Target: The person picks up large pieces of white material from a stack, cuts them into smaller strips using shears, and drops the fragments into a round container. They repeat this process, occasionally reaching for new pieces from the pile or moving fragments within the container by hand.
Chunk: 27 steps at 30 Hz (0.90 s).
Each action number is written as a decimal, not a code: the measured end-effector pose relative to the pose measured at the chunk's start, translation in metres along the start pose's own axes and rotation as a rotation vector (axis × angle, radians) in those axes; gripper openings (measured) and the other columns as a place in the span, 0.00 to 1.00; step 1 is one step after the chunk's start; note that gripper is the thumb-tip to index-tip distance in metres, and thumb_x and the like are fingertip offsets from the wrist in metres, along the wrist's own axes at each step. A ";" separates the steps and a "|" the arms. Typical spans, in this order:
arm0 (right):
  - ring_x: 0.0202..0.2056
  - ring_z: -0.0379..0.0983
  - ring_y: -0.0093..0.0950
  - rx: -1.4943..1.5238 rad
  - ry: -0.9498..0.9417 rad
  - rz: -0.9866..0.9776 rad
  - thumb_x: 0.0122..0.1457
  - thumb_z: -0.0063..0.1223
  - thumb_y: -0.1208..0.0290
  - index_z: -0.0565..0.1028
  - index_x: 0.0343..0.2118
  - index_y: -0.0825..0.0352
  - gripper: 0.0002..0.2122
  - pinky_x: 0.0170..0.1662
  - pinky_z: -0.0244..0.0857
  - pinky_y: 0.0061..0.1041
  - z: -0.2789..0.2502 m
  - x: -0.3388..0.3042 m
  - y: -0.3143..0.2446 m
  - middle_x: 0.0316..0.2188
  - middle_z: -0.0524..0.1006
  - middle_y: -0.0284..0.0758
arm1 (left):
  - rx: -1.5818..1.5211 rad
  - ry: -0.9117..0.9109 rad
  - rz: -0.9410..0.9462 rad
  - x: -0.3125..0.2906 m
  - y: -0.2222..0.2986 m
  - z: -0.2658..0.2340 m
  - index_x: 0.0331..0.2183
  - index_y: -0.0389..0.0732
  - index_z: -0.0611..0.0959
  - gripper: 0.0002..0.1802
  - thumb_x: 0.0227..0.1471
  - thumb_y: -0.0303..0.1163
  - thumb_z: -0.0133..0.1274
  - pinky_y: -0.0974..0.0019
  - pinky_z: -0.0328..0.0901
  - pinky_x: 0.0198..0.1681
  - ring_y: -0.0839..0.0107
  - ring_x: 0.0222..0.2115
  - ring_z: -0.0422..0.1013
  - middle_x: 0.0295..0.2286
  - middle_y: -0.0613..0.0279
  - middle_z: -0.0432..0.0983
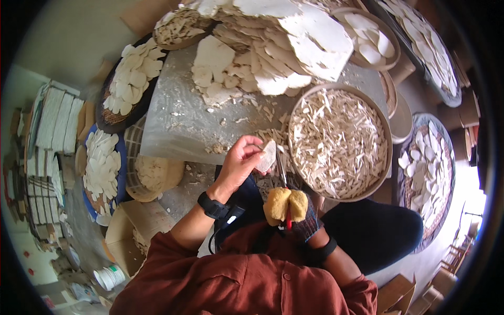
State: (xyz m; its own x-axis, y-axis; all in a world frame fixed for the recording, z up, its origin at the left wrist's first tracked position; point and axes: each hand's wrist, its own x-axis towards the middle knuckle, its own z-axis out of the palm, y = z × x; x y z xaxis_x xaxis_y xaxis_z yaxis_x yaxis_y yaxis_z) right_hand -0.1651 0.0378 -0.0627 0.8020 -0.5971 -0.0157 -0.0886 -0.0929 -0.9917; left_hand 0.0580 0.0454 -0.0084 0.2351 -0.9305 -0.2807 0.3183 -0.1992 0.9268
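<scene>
My left hand (pixel 236 167), bare and with a black band at the wrist, pinches a thin whitish flat slice (pixel 269 157) between thumb and fingers. Right beside that slice stand the metal blades of a pair of scissors (pixel 282 171). My right hand (pixel 307 226) wears a dark knitted glove and is closed on the scissors. Yellow foam padding (pixel 286 206) wraps the handles, with a bit of red showing below it. Most of the right-hand fingers are hidden behind the foam. Whether the blades touch the slice I cannot tell.
A round tray (pixel 341 142) full of pale strips sits at the table's right. Large white slabs (pixel 262 50) pile at the back of the grey table (pixel 178 123). Trays of white slices (pixel 102 163) stand on both sides. A cardboard box (pixel 134 226) is at the lower left.
</scene>
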 end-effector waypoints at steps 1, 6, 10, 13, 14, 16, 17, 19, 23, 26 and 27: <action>0.43 0.74 0.33 0.143 0.054 0.024 0.55 0.51 0.71 0.73 0.45 0.66 0.15 0.47 0.67 0.28 0.001 0.002 -0.001 0.42 0.76 0.39 | 0.044 -0.021 0.003 0.001 0.004 -0.001 0.39 0.37 0.70 0.10 0.55 0.26 0.49 0.73 0.68 0.25 0.70 0.25 0.75 0.31 0.57 0.76; 0.48 0.71 0.32 1.526 -0.110 0.120 0.60 0.47 0.69 0.68 0.49 0.73 0.17 0.53 0.64 0.31 -0.002 0.010 -0.012 0.45 0.74 0.41 | 0.142 -0.013 -0.009 -0.001 0.007 -0.001 0.36 0.37 0.78 0.07 0.53 0.28 0.51 0.78 0.66 0.22 0.82 0.22 0.71 0.26 0.65 0.76; 0.46 0.73 0.33 1.304 -0.202 0.130 0.58 0.50 0.69 0.69 0.47 0.72 0.16 0.51 0.66 0.31 -0.004 0.010 -0.018 0.43 0.75 0.41 | 0.218 -0.026 -0.045 -0.019 0.012 -0.037 0.37 0.38 0.79 0.11 0.53 0.33 0.53 0.80 0.65 0.20 0.82 0.19 0.70 0.27 0.65 0.77; 0.45 0.73 0.33 1.124 -0.097 0.213 0.57 0.51 0.68 0.70 0.47 0.71 0.17 0.51 0.66 0.31 -0.003 0.006 -0.017 0.42 0.75 0.41 | 0.334 0.343 0.020 -0.043 0.047 -0.112 0.37 0.38 0.80 0.09 0.54 0.30 0.50 0.80 0.65 0.18 0.77 0.23 0.74 0.26 0.61 0.77; 0.45 0.73 0.33 0.992 -0.084 0.212 0.56 0.52 0.68 0.70 0.47 0.71 0.17 0.50 0.66 0.31 -0.003 0.006 -0.015 0.42 0.75 0.40 | 0.485 0.467 -0.037 -0.051 0.067 -0.144 0.37 0.38 0.80 0.09 0.54 0.29 0.50 0.76 0.68 0.23 0.74 0.26 0.75 0.28 0.60 0.77; 0.44 0.73 0.33 0.713 -0.061 0.204 0.55 0.53 0.67 0.70 0.47 0.70 0.18 0.50 0.66 0.31 -0.002 0.006 -0.013 0.42 0.75 0.40 | 1.172 0.747 0.085 -0.067 0.101 -0.196 0.34 0.38 0.81 0.09 0.46 0.22 0.54 0.64 0.67 0.41 0.62 0.34 0.74 0.33 0.55 0.77; 0.44 0.73 0.33 0.581 -0.062 0.199 0.55 0.54 0.67 0.70 0.46 0.70 0.18 0.50 0.66 0.31 -0.001 0.007 -0.012 0.41 0.75 0.40 | 1.436 0.937 0.239 -0.070 0.107 -0.208 0.32 0.38 0.81 0.09 0.43 0.23 0.56 0.63 0.65 0.43 0.60 0.37 0.73 0.33 0.53 0.77; 0.44 0.73 0.33 0.348 -0.075 0.189 0.54 0.55 0.66 0.70 0.46 0.70 0.19 0.50 0.66 0.31 0.001 0.009 -0.013 0.41 0.75 0.40 | 1.286 0.814 0.428 -0.047 0.105 -0.212 0.32 0.39 0.81 0.08 0.43 0.25 0.56 0.64 0.66 0.42 0.62 0.37 0.73 0.34 0.55 0.77; 0.43 0.73 0.33 0.054 -0.081 0.163 0.52 0.57 0.65 0.70 0.46 0.68 0.20 0.49 0.66 0.30 0.006 0.015 -0.020 0.40 0.76 0.39 | 0.900 0.397 0.378 0.054 0.070 -0.165 0.32 0.39 0.80 0.11 0.43 0.29 0.59 0.64 0.67 0.40 0.65 0.36 0.74 0.35 0.57 0.77; 0.43 0.74 0.33 -0.086 -0.083 0.139 0.50 0.58 0.64 0.71 0.46 0.68 0.20 0.48 0.66 0.30 0.007 0.018 -0.029 0.40 0.76 0.39 | 1.315 0.620 0.455 0.118 0.041 -0.132 0.31 0.36 0.78 0.14 0.40 0.30 0.62 0.66 0.66 0.38 0.61 0.36 0.73 0.31 0.53 0.74; 0.43 0.74 0.33 -0.170 -0.092 0.103 0.50 0.59 0.64 0.71 0.45 0.67 0.21 0.48 0.66 0.30 0.007 0.018 -0.032 0.39 0.76 0.39 | 1.394 0.651 0.409 0.130 0.038 -0.130 0.31 0.36 0.78 0.14 0.40 0.30 0.61 0.66 0.67 0.36 0.57 0.34 0.74 0.31 0.50 0.76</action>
State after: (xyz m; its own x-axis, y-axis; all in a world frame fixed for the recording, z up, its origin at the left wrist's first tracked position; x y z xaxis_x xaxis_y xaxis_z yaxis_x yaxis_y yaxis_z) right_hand -0.1434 0.0353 -0.0323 0.8336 -0.5357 -0.1348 -0.2647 -0.1732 -0.9486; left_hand 0.2197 -0.0431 -0.0415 0.5414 -0.7780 0.3186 -0.8296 -0.4328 0.3527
